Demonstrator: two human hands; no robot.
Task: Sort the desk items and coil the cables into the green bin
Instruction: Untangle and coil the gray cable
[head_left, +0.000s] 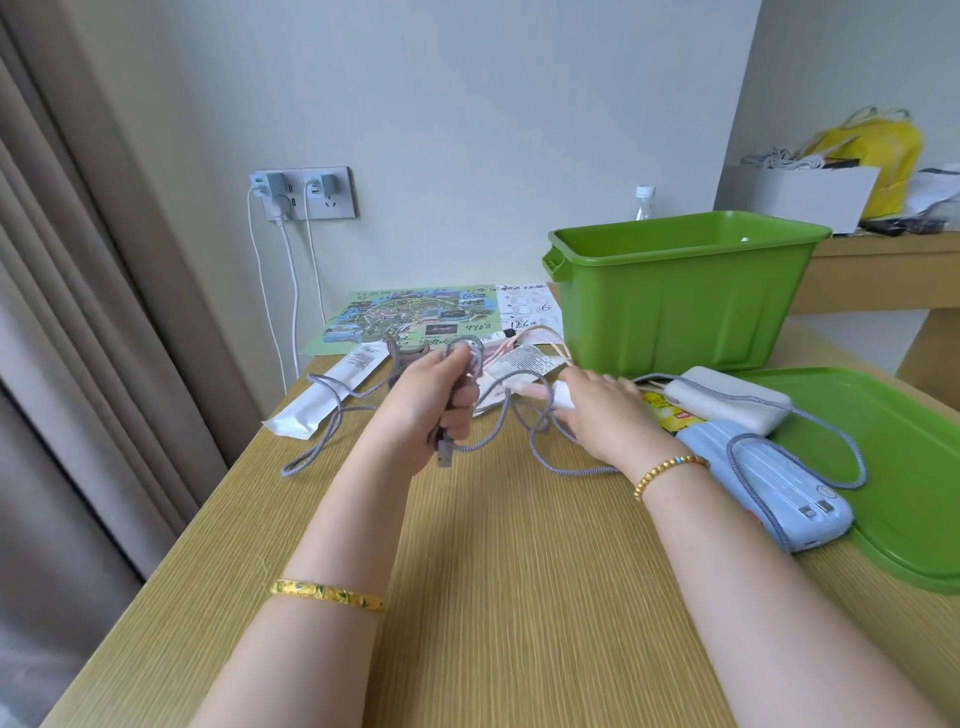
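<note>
Wood-grain surface (519, 597) is crossed by both forearms, and on it the green bin (675, 306) stands open at the back right, its lid (909, 467) laid flat beside it. Loops of gray cable (332, 410) are gripped in the curled left hand (431, 400), the plug hanging below it. More cable is pressed down by the flat, straight-fingered right hand (602, 410), just beside two power banks (727, 400).

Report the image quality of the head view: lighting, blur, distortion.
Head view: soft, even light with faint shadows on the desk; wide-angle bending curves the curtain and the desk edges; the right hand is slightly motion-blurred; the left hand gripping the grey cable is sharper.
</note>
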